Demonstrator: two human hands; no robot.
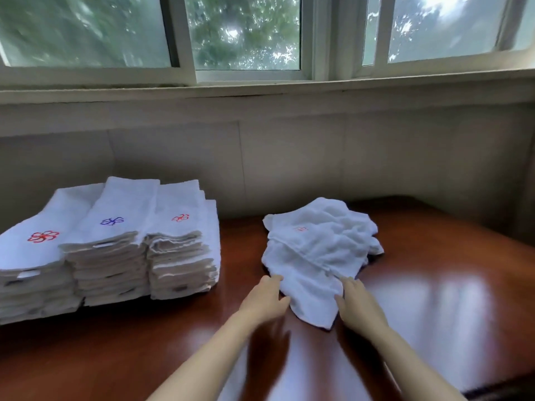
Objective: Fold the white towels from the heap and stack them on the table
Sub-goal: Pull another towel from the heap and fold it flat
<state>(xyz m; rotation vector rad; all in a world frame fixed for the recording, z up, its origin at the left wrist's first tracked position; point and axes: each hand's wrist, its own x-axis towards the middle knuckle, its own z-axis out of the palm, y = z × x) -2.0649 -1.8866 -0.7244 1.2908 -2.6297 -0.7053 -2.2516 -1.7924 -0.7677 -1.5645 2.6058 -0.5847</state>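
Observation:
A crumpled heap of white towels point(321, 247) lies on the glossy brown table point(434, 285), right of centre. Its nearest towel hangs toward me as a loose corner. My left hand point(267, 298) touches the left edge of that corner, fingers curled onto the cloth. My right hand point(357, 303) rests on its right edge, fingers on the fabric. Whether either hand truly pinches the towel is unclear. Three side-by-side stacks of folded white towels point(115, 250) stand at the left, with red and blue flower embroidery on top.
A pale wall point(289, 157) runs along the back of the table, with a window sill and windows above. The table's right edge slopes away at the far right. Bare tabletop lies between the stacks and the heap.

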